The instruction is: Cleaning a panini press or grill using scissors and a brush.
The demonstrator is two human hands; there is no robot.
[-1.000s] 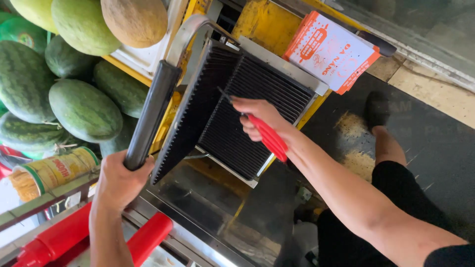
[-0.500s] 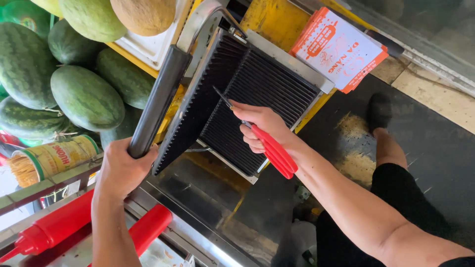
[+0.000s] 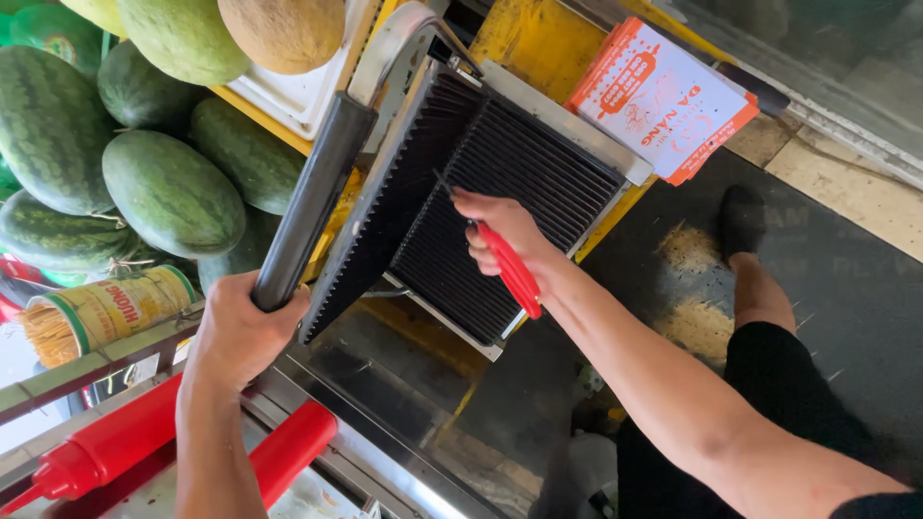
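Left hand [image 3: 240,332]: fingers curled tight around a bar, knuckles up, back of hand toward the camera.
Left forearm: bare, rising straight from the bottom edge.
Right hand [image 3: 502,235]: closed in a fist on a slim grip, thumb side up.
Right arm: bare, stretched diagonally from the lower right.

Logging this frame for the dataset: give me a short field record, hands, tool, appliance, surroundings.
left hand: grips the black handle of the ribbed press grill's raised lid
right hand: holds a red-handled tool, tip against the lower ribbed plate
grill state: open, lid tilted up
left of grill: watermelons piled, a tan melon above
near edge: red squeeze bottles, a tin of sticks
behind grill: orange printed box
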